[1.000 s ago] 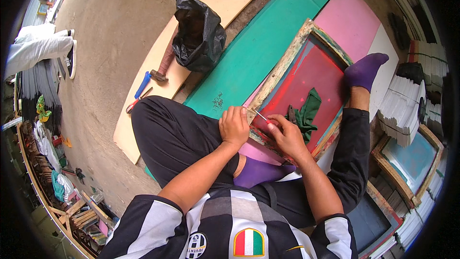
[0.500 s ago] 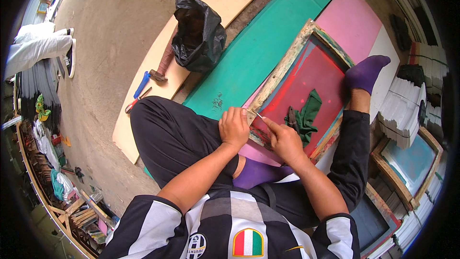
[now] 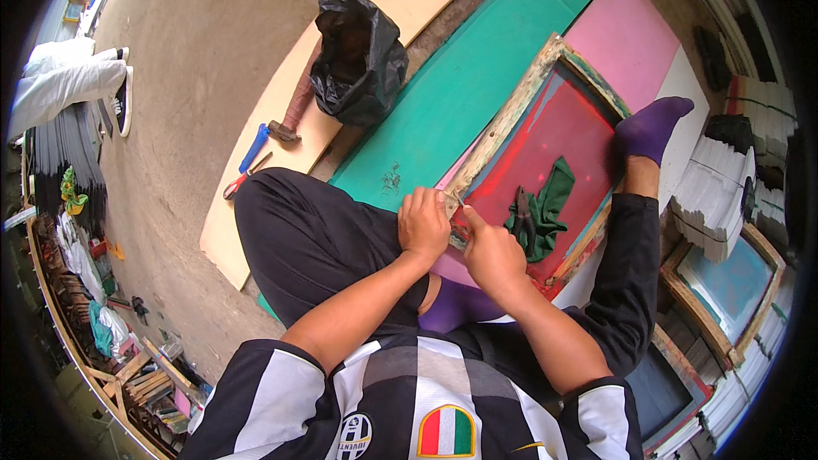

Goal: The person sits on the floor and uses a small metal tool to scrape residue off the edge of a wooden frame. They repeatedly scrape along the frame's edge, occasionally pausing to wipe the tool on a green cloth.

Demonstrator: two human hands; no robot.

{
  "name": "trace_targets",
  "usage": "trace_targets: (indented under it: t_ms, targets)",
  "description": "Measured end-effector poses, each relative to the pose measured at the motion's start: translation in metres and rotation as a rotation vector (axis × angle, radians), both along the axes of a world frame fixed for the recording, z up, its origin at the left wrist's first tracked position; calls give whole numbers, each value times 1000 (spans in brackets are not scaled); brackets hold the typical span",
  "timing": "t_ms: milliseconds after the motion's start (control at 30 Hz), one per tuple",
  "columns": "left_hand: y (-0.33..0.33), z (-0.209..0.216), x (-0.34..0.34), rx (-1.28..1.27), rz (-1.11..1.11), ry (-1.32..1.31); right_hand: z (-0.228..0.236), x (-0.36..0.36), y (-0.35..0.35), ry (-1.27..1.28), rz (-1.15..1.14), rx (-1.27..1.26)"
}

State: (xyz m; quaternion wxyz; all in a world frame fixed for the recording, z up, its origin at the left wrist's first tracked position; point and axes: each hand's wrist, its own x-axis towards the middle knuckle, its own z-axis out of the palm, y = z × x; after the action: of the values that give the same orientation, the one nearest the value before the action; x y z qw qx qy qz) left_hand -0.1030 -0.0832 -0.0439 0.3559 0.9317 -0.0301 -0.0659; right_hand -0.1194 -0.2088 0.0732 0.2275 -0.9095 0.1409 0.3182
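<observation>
A wooden screen frame (image 3: 511, 111) with red mesh lies on the floor between my legs. My left hand (image 3: 423, 223) grips the frame's near corner, fingers curled over the wood. Close beside it, my right hand (image 3: 492, 255) pinches a small thin tool against the same corner; the tool's tip is mostly hidden. On the mesh lie a green rag (image 3: 552, 196) and dark pliers (image 3: 522, 209). My foot in a purple sock (image 3: 649, 126) rests on the frame's far side.
A black plastic bag (image 3: 358, 55), a hammer (image 3: 294, 106), a blue-handled tool (image 3: 253, 147) and red-handled pliers (image 3: 243, 179) lie on a tan board (image 3: 256, 221). Green (image 3: 477, 68) and pink (image 3: 626, 34) boards lie under the frame. More frames (image 3: 724, 281) stack at right. Another person's legs (image 3: 64, 81) are at far left.
My hands stay at the frame's near corner; the right hand has shifted slightly along the edge. Nothing else has moved.
</observation>
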Motion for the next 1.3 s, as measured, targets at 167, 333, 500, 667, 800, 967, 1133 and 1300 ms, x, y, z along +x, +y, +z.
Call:
trace_targets:
  t_ms: [167, 333, 500, 667, 800, 967, 1133, 1300]
  targets:
    - [0, -5, 0, -5, -12, -28, -3, -2, -5, -60, -20, 29]
    - [-1, -3, 0, -17, -6, -60, -22, -6, -19, -203, -171, 270]
    - [1, -10, -1, 32, 0, -71, 2, 2, -10, -56, -44, 52]
    - [-3, -4, 0, -12, -9, -67, -74, -23, -53, -329, -239, 579]
    - [1, -9, 1, -20, -14, -64, -62, -27, -53, -305, -101, 407]
    - [3, -11, 0, -44, -19, -67, -65, -29, -63, -402, 142, 176]
    - [3, -9, 0, -56, -14, -59, -78, -26, -71, -475, 149, 276]
    - [2, -7, 0, -44, -18, -66, -93, -30, -67, -601, 127, 283]
